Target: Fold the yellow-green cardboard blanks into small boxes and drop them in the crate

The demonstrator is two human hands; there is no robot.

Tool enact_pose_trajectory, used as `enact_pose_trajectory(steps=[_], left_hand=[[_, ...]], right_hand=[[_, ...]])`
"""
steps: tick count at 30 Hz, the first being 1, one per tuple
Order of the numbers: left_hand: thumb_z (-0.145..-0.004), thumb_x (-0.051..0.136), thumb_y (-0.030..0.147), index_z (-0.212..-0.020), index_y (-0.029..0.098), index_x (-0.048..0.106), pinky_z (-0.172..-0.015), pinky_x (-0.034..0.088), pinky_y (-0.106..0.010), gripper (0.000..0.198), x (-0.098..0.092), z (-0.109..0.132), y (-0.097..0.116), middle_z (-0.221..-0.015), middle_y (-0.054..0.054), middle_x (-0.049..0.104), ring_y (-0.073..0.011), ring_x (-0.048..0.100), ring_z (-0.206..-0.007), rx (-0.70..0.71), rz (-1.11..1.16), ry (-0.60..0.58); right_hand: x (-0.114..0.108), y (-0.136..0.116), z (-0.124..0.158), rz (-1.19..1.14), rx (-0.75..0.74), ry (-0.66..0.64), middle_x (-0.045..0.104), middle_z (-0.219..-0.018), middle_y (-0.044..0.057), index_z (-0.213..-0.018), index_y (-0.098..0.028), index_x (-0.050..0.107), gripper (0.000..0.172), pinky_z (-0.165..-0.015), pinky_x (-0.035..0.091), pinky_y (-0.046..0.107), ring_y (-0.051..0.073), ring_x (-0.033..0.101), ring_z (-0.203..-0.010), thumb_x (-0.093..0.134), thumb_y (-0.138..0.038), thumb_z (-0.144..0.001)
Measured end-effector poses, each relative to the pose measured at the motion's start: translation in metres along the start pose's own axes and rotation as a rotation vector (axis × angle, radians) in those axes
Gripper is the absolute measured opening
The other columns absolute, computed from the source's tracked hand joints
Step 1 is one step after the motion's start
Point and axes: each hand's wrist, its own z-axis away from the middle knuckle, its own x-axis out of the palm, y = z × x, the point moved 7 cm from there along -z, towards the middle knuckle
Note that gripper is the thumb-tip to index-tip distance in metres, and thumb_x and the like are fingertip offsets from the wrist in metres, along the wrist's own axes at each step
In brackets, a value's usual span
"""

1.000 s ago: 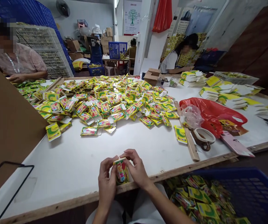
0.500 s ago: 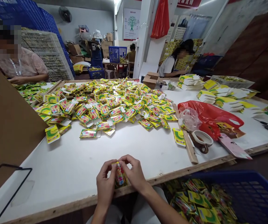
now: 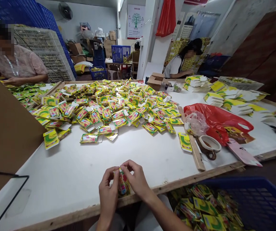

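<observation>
Near the table's front edge, a small yellow-and-green printed box [image 3: 123,183] with a red picture stands between my hands. My left hand [image 3: 109,184] grips its upper left corner with thumb and fingers. On the other side, my right hand [image 3: 136,178] pinches the top edge, its fingertips close to the left ones. The top of the box is partly hidden by my fingers. Beyond my hands spreads a large heap of similar small boxes [image 3: 106,114], many with white end flaps sticking out.
A wooden strip [image 3: 195,154], a brown mug [image 3: 209,146], a red plastic bag [image 3: 215,117] and a pink flat item [image 3: 244,152] lie to the right. Below sits a blue crate [image 3: 253,195] with boxes. A cardboard panel [image 3: 10,134] stands left. Co-workers sit across the table.
The view has shifted slightly. Both hands still hold the box at its top edge, with only a small movement of the fingers.
</observation>
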Motion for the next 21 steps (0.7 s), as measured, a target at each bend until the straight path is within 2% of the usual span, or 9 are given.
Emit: enact_pose_trajectory(steps=[5,12,21], left_hand=[[-0.078,0.061,0.042,-0.089,0.017,0.064,-0.073,0.05,-0.026,0.028,0.0,0.0,0.002,-0.091,-0.006,0.066,-0.0186,0.062,-0.083,0.026,0.033,-0.024],[-0.079,0.06,0.04,-0.089,0.018,0.062,-0.069,0.049,-0.023,0.025,0.002,-0.006,-0.01,-0.085,-0.004,0.065,-0.0162,0.059,-0.077,-0.021,0.051,-0.046],[-0.081,0.058,0.039,-0.088,0.018,0.061,-0.072,0.048,-0.023,0.023,0.003,-0.006,-0.008,-0.087,-0.004,0.064,-0.0168,0.058,-0.081,-0.024,0.08,-0.07]], right_hand=[[0.001,0.004,0.001,-0.103,0.036,-0.039,0.066,-0.077,0.002,-0.081,-0.017,0.065,0.018,-0.068,0.045,0.024,0.015,0.059,-0.073,0.055,-0.031,-0.086],[0.003,0.01,-0.012,-0.058,0.137,-0.087,0.058,-0.063,-0.001,-0.072,-0.015,0.061,0.019,-0.057,0.04,0.022,0.011,0.05,-0.059,0.059,-0.031,-0.082],[0.003,0.005,-0.008,-0.034,0.108,-0.123,0.056,-0.066,-0.001,-0.073,-0.016,0.059,0.019,-0.059,0.04,0.022,0.011,0.049,-0.062,0.055,-0.03,-0.085]])
